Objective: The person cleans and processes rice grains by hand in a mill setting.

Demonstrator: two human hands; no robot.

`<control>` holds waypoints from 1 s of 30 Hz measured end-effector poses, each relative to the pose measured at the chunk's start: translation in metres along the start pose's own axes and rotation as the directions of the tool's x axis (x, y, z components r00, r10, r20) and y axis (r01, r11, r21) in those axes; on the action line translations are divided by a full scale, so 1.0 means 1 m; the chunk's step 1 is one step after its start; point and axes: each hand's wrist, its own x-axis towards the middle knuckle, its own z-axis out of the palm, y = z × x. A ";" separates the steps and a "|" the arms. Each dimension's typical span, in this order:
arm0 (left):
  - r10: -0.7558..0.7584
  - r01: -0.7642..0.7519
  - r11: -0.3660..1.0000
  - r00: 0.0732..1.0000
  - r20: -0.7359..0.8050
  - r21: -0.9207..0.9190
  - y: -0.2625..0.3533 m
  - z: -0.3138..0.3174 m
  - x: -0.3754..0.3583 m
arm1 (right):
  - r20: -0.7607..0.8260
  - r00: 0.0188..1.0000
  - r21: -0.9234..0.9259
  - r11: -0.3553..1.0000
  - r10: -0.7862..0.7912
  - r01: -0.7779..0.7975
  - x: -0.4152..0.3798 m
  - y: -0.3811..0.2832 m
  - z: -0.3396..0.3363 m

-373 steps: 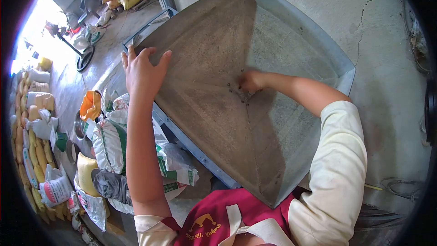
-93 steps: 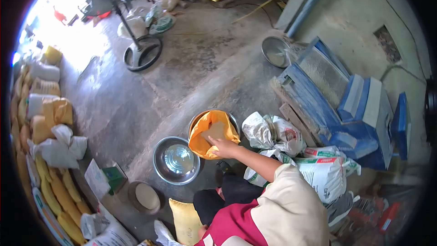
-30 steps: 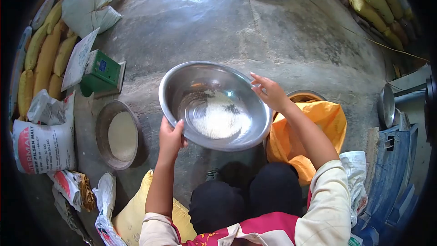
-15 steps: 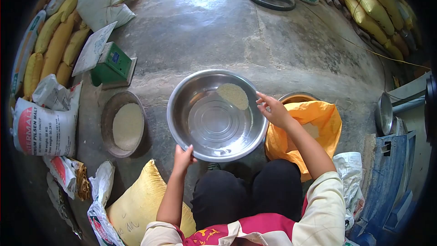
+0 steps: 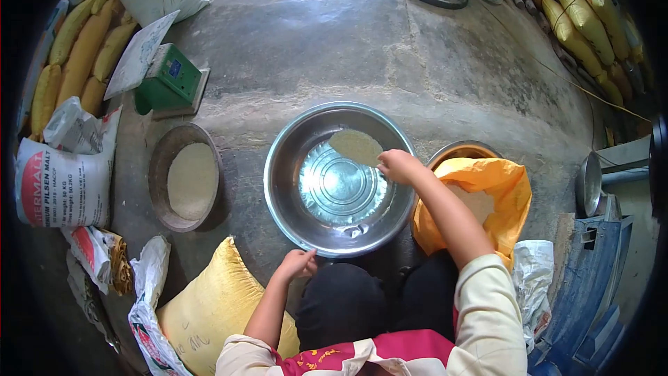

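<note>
A wide metal basin (image 5: 339, 240) sits in front of my knees, with a small heap of pale grain (image 5: 353, 146) on its far right side. My left hand (image 5: 298, 264) is closed at the near left rim of the basin, fingertips on the edge. Over the basin's right side, my right hand (image 5: 399, 166) has its fingers drawn together at the edge of the grain heap; what they pinch, if anything, is too small to make out. Right of the basin, an open orange sack (image 5: 511, 198) holds more pale grain and leans against a brown-rimmed bowl (image 5: 465, 147).
A round tub (image 5: 157, 198) with pale grain stands on the left. Behind it is a green scale (image 5: 170, 80). A full yellow sack (image 5: 209, 306) lies by my left arm, near a printed malt sack (image 5: 66, 184). A blue metal object (image 5: 584, 271) stands at right.
My right hand has left the basin's right rim and moved inward to the grain, its fingers closing. The basin's tilt has changed slightly. My left hand stays at the near rim.
</note>
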 end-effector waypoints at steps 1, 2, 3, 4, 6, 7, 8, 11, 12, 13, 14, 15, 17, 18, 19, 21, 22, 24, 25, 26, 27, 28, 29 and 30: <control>-0.083 0.072 0.962 0.996 0.029 0.264 0.005 -0.004 -0.001 | 0.090 0.984 -0.064 0.987 0.151 -0.146 0.014 -0.002 0.003; -0.093 0.082 0.958 0.995 0.029 0.273 0.018 -0.006 -0.010 | 0.170 0.938 -0.139 0.949 0.303 -0.282 0.024 -0.003 0.009; 0.083 -0.079 0.925 0.997 0.006 0.372 0.038 -0.005 -0.021 | -0.025 0.951 -0.005 0.951 0.309 -0.309 0.028 0.003 0.023; 0.257 -0.229 0.854 0.966 0.004 0.467 0.055 -0.003 -0.023 | -0.017 0.947 0.004 0.947 0.320 -0.320 0.034 0.011 0.045; 0.716 -0.625 0.654 0.692 -0.085 0.427 0.076 0.000 0.011 | -0.514 0.749 0.537 0.838 0.418 -0.100 0.047 0.024 0.087; 0.813 -0.692 0.561 0.562 -0.149 0.454 0.098 0.005 0.025 | -0.621 0.622 0.567 0.822 0.476 -0.063 0.048 0.024 0.101; 0.888 -0.742 0.458 0.413 -0.205 0.489 0.121 0.010 0.041 | -0.673 0.494 0.589 0.803 0.550 -0.092 0.051 0.033 0.122; 0.985 -0.797 0.172 0.151 -0.084 0.578 0.161 0.018 0.129 | -0.668 0.325 0.668 0.732 0.669 -0.135 0.057 0.044 0.160; 0.991 -0.781 0.125 0.126 -0.042 0.612 0.175 0.022 0.149 | -0.687 0.311 0.668 0.739 0.657 -0.085 0.059 0.046 0.168; 0.994 -0.706 0.039 0.101 0.046 0.707 0.186 0.024 0.167 | -0.704 0.296 0.667 0.744 0.646 -0.038 0.061 0.049 0.175; 0.986 -0.621 -0.050 0.091 0.136 0.782 0.194 0.026 0.181 | -0.692 0.292 0.677 0.734 0.660 -0.055 0.065 0.052 0.177; 0.967 -0.558 -0.069 0.166 0.193 0.827 0.199 0.029 0.195 | -0.715 0.367 0.622 0.781 0.594 -0.052 0.066 0.054 0.175; 0.955 -0.532 -0.062 0.213 0.204 0.844 0.206 0.033 0.215 | -0.719 0.503 0.521 0.851 0.480 -0.068 0.067 0.057 0.170; 0.949 -0.495 -0.075 0.231 0.215 0.865 0.209 0.035 0.221 | -0.708 0.515 0.520 0.850 0.483 -0.083 0.072 0.061 0.173; 0.946 -0.444 -0.092 0.241 0.217 0.892 0.209 0.035 0.226 | -0.735 0.539 0.461 0.886 0.411 -0.047 0.077 0.064 0.175; 0.953 -0.496 -0.056 0.233 0.195 0.867 0.204 0.043 0.238 | -0.739 0.559 0.443 0.897 0.376 -0.019 0.088 0.063 0.179; 0.960 -0.539 -0.029 0.219 0.174 0.842 0.201 0.047 0.242 | -0.736 0.559 0.447 0.894 0.381 -0.021 0.097 0.060 0.182; 0.965 -0.606 0.046 0.233 0.121 0.794 0.197 0.058 0.244 | -0.695 0.568 0.601 0.790 0.441 0.123 0.114 0.053 0.188; 0.968 -0.762 0.212 0.252 -0.022 0.612 0.196 0.065 0.244 | -0.693 0.565 0.608 0.784 0.448 0.123 0.124 0.049 0.191; 0.940 -0.864 0.341 0.304 -0.157 0.370 0.195 0.071 0.242 | -0.583 0.585 0.775 0.601 0.563 0.195 0.134 0.045 0.193; 0.939 -0.861 0.343 0.308 -0.153 0.375 0.193 0.076 0.239 | -0.452 0.616 0.890 0.378 0.645 0.257 0.141 0.041 0.193; 0.879 -0.874 0.454 0.407 -0.250 0.173 0.194 0.081 0.234 | -0.311 0.655 0.942 0.133 0.688 0.307 0.145 0.039 0.190; 0.799 -0.849 0.526 0.511 -0.316 -0.045 0.197 0.086 0.227 | -0.250 0.657 0.963 0.110 0.711 0.247 0.142 0.041 0.187; 0.705 -0.787 0.556 0.617 -0.350 -0.266 0.201 0.091 0.220 | -0.258 0.654 0.960 0.113 0.711 0.256 0.141 0.039 0.186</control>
